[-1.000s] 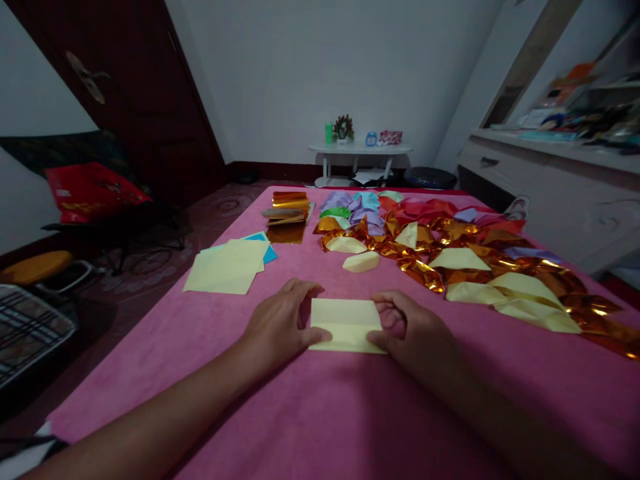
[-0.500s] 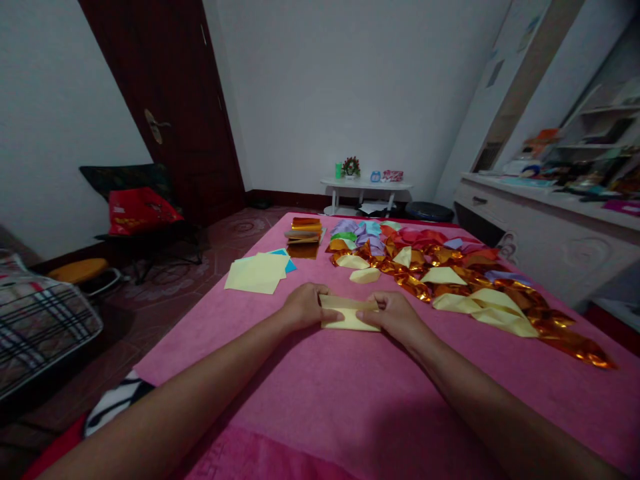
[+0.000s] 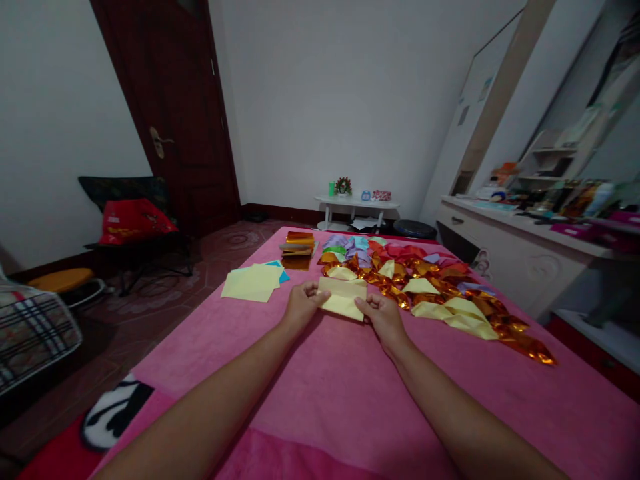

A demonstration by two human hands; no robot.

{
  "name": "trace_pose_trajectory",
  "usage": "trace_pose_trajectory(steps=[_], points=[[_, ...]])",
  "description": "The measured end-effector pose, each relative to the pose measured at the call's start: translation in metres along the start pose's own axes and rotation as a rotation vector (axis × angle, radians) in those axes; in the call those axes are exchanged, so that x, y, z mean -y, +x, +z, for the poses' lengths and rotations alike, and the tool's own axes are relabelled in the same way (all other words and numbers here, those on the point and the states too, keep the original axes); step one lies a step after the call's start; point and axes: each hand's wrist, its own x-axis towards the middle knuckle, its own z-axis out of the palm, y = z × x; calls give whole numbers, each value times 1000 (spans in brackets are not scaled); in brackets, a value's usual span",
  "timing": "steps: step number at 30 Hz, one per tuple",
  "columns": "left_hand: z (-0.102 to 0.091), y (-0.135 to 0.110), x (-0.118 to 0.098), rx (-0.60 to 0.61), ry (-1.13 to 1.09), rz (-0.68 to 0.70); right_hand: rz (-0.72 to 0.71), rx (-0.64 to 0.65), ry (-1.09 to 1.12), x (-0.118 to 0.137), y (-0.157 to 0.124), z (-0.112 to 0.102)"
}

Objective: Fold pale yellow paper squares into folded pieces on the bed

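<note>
A creased sheet of pale yellow paper (image 3: 343, 300) is held between my two hands above the pink cloth (image 3: 320, 387). My left hand (image 3: 304, 303) pinches its left edge, thumb on top. At the lower right corner, my right hand (image 3: 384, 317) grips it the same way. To the left lies a stack of flat yellow sheets (image 3: 253, 283), with a blue sheet (image 3: 280, 268) showing beneath. Beyond it sits a pile of gold foil paper (image 3: 299, 248). Folded yellow pieces (image 3: 467, 317) rest to the right among shiny gold folded pieces (image 3: 525, 340).
Purple, green, blue and red folded papers (image 3: 400, 253) lie at the far end of the cloth. A small white table (image 3: 356, 201) stands by the wall. A chair with a red bag (image 3: 137, 221) is at the left, and a white dresser (image 3: 520, 240) at the right.
The yellow paper has been tilted and its upper part opened out, showing more of its surface. Both hands have shifted a little, the right thumb now nearer the lower corner. The camera view has turned slightly.
</note>
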Motion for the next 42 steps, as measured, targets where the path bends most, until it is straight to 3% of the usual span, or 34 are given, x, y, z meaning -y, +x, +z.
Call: trace_pose_trajectory(steps=[5,15,26,33,42], points=[[-1,-3,-7,-95,21,118,-37,-59,-13,-2,0,-2],[3,-5,-2,134,28,70,-95,-64,70,-11,5,-5],[-3,3,7,23,16,98,-136,-36,140,-2,2,-1],[-6,5,9,-5,-17,69,-362,-111,-28,-1,2,0],[-4,2,5,-17,-1,44,-302,-150,-87,-3,3,-2]])
